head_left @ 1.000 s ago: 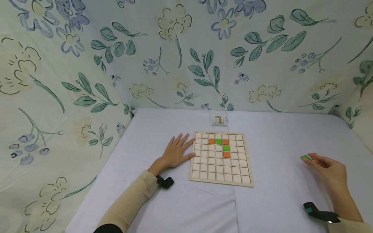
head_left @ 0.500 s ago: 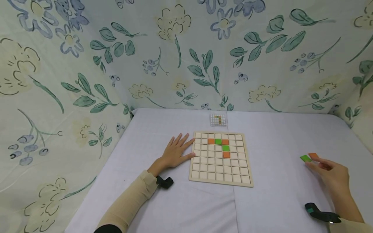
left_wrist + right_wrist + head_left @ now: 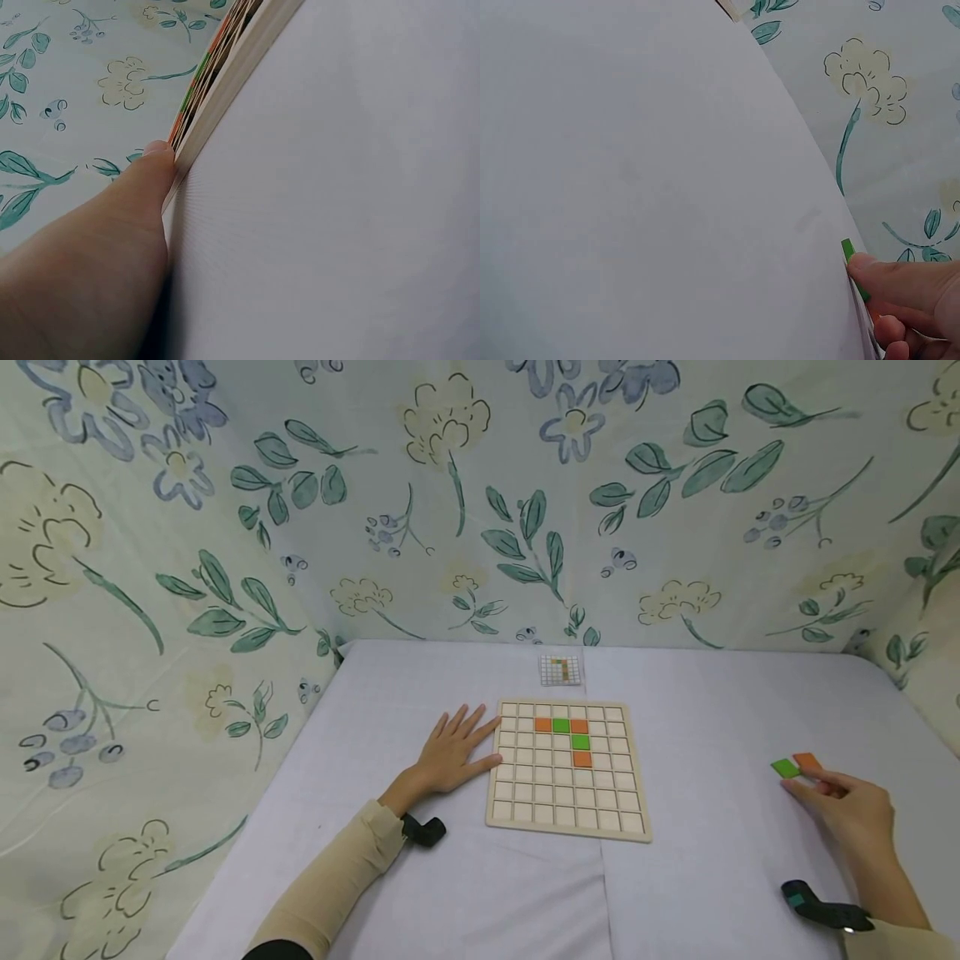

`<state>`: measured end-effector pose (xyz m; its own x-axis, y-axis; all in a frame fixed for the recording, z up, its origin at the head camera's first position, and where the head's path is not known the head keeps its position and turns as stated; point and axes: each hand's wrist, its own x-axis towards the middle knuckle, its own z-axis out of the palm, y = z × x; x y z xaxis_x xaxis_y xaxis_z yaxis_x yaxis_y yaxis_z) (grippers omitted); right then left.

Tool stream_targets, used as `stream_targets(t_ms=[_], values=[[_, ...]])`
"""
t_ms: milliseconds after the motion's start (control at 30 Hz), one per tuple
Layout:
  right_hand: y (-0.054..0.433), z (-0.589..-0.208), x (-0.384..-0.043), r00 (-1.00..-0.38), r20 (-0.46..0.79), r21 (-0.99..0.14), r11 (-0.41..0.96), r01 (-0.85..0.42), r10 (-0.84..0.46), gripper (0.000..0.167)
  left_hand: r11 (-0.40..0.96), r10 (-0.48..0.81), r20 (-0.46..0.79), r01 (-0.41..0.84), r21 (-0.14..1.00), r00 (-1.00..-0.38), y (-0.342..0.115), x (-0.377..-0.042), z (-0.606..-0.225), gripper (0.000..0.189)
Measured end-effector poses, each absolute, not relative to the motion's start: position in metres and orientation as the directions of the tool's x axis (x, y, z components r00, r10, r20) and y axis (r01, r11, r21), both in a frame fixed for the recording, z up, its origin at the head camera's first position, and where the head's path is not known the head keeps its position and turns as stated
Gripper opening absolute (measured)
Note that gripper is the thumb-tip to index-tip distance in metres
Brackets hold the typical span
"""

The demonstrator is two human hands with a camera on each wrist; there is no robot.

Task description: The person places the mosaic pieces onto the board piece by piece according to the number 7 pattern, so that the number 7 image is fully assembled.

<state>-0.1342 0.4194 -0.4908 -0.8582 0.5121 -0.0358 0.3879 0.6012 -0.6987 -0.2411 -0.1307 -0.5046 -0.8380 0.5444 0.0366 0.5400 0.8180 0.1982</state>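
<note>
My left hand (image 3: 452, 750) lies flat with fingers spread, its thumb and fingertips at the left edge of a wooden grid board (image 3: 534, 821). In the left wrist view, the thumb (image 3: 154, 161) touches the board's side. Orange and green square tiles on the board form a bent line; one is the green tile (image 3: 581, 742). Off to the right, my right hand (image 3: 851, 806) pinches a loose green tile (image 3: 785, 768) and an orange tile (image 3: 807, 762) between thumb and curled fingers. The right wrist view shows the thumb on the green tile, the orange one mostly hidden.
A small pattern card (image 3: 560, 670) printed with a coloured grid lies behind the board. White cloth (image 3: 697, 735) covers the table, and a floral curtain (image 3: 480, 527) hangs behind and at the sides. Each wrist carries a black camera mount (image 3: 825, 910).
The right fingers have shifted back slightly, so the orange tile beside the green one, hidden a second ago, now shows. My left hand and the board stay still.
</note>
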Motion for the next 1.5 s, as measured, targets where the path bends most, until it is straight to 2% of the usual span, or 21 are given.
stream_targets(t_ms=[533, 767, 933, 1233, 1500], values=[[0.4167, -0.4913, -0.1360, -0.847, -0.010, -0.666, 0.629, 0.402, 0.531, 0.057, 0.812, 0.549, 0.049, 0.547, 0.202, -0.834, -0.1313, -0.2404, -0.5046, 0.075], [0.4132, -0.4908, -0.1394, -0.828, -0.045, -0.660, 0.606, 0.445, 0.559, 0.067, 0.817, 0.545, 0.040, 0.541, 0.197, -0.838, -0.1311, -0.2412, -0.5053, 0.075], [0.4103, -0.4892, -0.1410, -0.823, -0.022, -0.654, 0.614, 0.441, 0.567, 0.063, 0.820, 0.544, 0.039, 0.540, 0.188, -0.838, -0.1311, -0.2423, -0.5061, 0.075], [0.4107, -0.4921, -0.1399, -0.842, 0.043, -0.642, 0.661, 0.390, 0.538, 0.050, 0.817, 0.542, 0.038, 0.537, 0.208, -0.840, -0.1309, -0.2413, -0.5047, 0.075], [0.4106, -0.4889, -0.1375, -0.859, 0.020, -0.656, 0.655, 0.374, 0.511, 0.055, 0.827, 0.532, 0.014, 0.523, 0.205, -0.846, -0.1302, -0.2410, -0.5053, 0.075]])
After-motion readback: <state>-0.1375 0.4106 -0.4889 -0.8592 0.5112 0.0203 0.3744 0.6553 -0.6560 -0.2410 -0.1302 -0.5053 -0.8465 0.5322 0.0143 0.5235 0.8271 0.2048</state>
